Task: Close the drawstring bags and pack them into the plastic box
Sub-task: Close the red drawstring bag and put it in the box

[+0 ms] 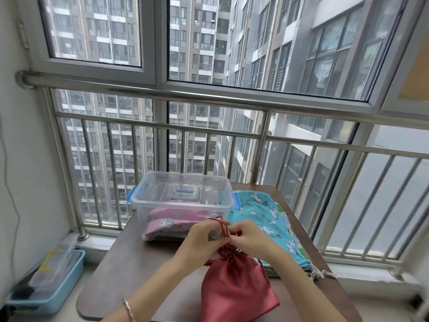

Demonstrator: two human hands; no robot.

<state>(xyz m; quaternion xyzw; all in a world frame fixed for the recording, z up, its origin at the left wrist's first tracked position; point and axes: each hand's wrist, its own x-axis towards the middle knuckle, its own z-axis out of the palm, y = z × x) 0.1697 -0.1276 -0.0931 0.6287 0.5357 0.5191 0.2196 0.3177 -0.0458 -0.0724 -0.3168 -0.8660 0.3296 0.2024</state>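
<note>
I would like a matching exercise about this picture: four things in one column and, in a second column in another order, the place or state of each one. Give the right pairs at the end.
Things
1. red bag
2. pink bag
3. blue bag
4. blue tray

Places or states
A. on the floor, left of the table
B. inside the box
C. on the table, right of the box
D. its cord pinched by the left hand and the right hand

Pairs: 1-D, 2-B, 3-C, 4-A
</note>
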